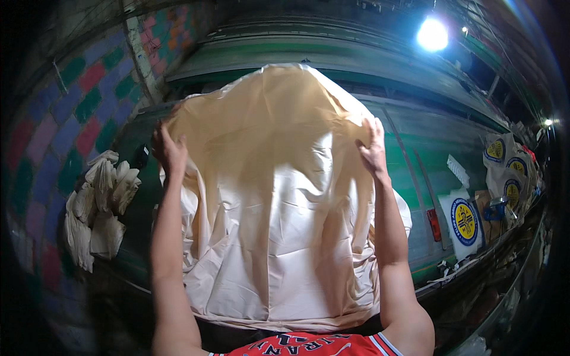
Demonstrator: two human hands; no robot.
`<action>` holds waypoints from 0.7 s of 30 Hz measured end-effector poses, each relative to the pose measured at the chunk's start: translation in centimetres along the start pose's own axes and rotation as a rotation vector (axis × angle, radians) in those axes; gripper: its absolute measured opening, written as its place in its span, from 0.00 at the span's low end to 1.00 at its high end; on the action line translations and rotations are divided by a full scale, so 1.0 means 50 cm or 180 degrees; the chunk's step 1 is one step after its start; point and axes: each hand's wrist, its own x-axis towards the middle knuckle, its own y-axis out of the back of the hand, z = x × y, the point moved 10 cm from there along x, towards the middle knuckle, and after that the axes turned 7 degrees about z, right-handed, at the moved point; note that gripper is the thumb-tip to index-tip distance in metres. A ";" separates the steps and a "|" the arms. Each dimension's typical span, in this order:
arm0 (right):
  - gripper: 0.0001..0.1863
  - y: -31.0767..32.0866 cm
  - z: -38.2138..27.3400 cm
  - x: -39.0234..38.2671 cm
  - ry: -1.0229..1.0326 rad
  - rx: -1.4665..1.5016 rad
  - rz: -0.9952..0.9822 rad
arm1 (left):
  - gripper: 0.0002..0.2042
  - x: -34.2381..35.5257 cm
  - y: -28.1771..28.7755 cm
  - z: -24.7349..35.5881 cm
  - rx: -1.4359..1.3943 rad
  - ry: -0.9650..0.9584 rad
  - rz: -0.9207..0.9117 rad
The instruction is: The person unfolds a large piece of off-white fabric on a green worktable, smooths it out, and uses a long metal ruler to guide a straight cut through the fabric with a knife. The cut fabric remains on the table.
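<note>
A large cream cloth [285, 207] spreads in front of me, creased and draped from a raised far edge down to my waist. Shadows fall across its middle. My left hand [171, 151] is at the cloth's upper left edge, fingers curled at the border and thumb on the near side. Over at the upper right edge, my right hand [373, 149] touches the cloth with its fingers stretched upward and its thumb apart. Both arms reach forward along the cloth's sides. Part of the left fingers is dark and hard to make out.
A green table [415, 148] lies beneath the cloth. Folded pale cloth pieces [101, 207] are heaped at the left. Toward the right are a red tool [434, 224], a printed white piece [464, 222], a blue object [496, 209] and printed bags [510, 169]. A bright lamp [432, 34] shines above.
</note>
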 end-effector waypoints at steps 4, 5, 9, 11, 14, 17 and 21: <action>0.34 -0.077 -0.009 -0.101 0.0094 -0.0685 -0.1003 | 0.42 -0.155 -0.006 0.132 0.0053 -0.0608 -0.0723; 0.34 -0.086 0.011 -0.144 -0.0004 -0.0817 -0.1161 | 0.34 -0.207 -0.011 0.150 -0.0169 -0.0688 -0.0909; 0.30 -0.110 0.086 -0.346 -0.1118 -0.0131 -0.1787 | 0.25 -0.451 -0.041 0.145 -0.1259 0.0007 -0.2222; 0.26 -0.096 0.061 -0.430 -0.0269 -0.1064 -0.2326 | 0.22 -0.574 -0.031 0.124 -0.0833 0.0089 -0.2916; 0.15 -0.038 0.010 -0.503 -0.0202 -0.0420 -0.2144 | 0.18 -0.658 0.003 0.122 -0.1146 0.0016 -0.3114; 0.14 -0.001 -0.002 -0.578 -0.0723 -0.0459 -0.2192 | 0.13 -0.685 0.027 0.117 -0.1467 0.0172 -0.3224; 0.12 0.033 -0.042 -0.662 -0.1038 -0.0590 -0.2149 | 0.10 -0.650 0.004 0.100 -0.1709 0.0264 -0.3177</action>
